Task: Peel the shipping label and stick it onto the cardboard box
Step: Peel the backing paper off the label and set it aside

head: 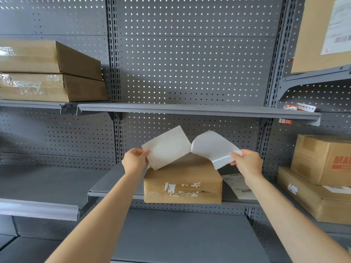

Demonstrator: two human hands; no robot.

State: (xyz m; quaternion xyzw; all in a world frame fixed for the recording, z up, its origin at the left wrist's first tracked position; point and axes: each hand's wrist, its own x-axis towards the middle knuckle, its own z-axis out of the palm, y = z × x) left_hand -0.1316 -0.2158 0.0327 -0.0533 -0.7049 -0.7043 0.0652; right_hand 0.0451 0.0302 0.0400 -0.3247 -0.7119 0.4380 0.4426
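Observation:
A brown cardboard box [182, 186] with torn white label scraps on its front stands on the grey middle shelf [114, 186]. Above it, my left hand [135, 160] pinches the lower left corner of a flat off-white backing sheet [167, 147]. My right hand [247, 162] pinches the glossy white shipping label [214, 149], which curls away from the backing. The two sheets still touch at one point between my hands. The printed side of the label is hidden from me.
Another printed label [237, 185] lies on the shelf right of the box. Stacked cardboard boxes [319, 179] fill the right-hand shelves. Two flat boxes [49, 73] sit on the upper left shelf. An upper shelf edge [190, 111] runs just above the sheets.

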